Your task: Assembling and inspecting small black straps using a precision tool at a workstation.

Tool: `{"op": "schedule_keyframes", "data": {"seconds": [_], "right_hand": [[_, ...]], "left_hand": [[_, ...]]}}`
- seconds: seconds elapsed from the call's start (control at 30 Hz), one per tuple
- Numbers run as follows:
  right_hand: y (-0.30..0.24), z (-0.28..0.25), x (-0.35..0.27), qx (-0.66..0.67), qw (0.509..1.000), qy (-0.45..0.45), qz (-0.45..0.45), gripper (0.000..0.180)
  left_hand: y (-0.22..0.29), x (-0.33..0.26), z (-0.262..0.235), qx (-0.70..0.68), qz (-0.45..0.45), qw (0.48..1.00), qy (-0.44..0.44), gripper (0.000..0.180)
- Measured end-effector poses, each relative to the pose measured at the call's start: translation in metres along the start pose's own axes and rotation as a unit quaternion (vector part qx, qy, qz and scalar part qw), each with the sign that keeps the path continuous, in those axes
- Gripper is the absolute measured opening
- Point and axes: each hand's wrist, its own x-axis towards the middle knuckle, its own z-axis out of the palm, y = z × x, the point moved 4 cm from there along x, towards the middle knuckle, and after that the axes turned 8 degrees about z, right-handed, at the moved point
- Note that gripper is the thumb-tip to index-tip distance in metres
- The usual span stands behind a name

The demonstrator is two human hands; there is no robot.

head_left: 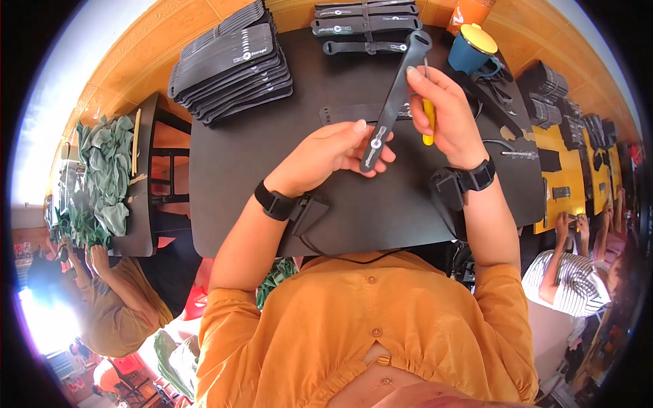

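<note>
Above the dark table, a flat black strap (390,102) with a white print and a slotted, widened top end is held up at a slant. My left hand (316,155) is closed on its lower part, thumb on top and fingers behind. Near the upper end, my right hand (450,115) pinches the same strap. A slim tool with a yellow handle (428,124) and a thin metal tip is tucked in the right hand too; its exact kind is unclear. Behind the raised strap, another black strap (350,114) lies flat on the table, partly hidden.
A tall pile of black straps (231,68) stands back left on the table (272,129). Banded bundles (367,26) lie at the back. A blue mug (469,54) with a yellow lid sits back right, near loose straps (493,95). Other people work at tables on both sides.
</note>
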Motion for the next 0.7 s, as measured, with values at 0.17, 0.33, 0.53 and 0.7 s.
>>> {"op": "schedule_keyframes", "data": {"seconds": [0.17,0.33,0.53,0.7], "right_hand": [[-0.004,-0.013,-0.002,0.007,0.998,0.041,-0.051,0.025],[-0.019,-0.029,-0.005,0.086,0.99,0.057,-0.091,0.034],[-0.007,-0.026,-0.002,0.03,0.995,0.078,-0.06,0.026],[-0.007,-0.029,-0.001,0.022,0.994,0.088,-0.058,0.026]], "left_hand": [[0.007,-0.006,0.004,0.019,0.005,1.0,-0.021,0.038],[0.013,-0.01,-0.013,0.09,0.022,0.994,0.054,0.033],[0.013,-0.008,-0.009,0.028,0.007,0.999,0.037,0.038],[0.008,-0.011,-0.006,-0.021,-0.023,0.997,-0.066,0.045]]}}
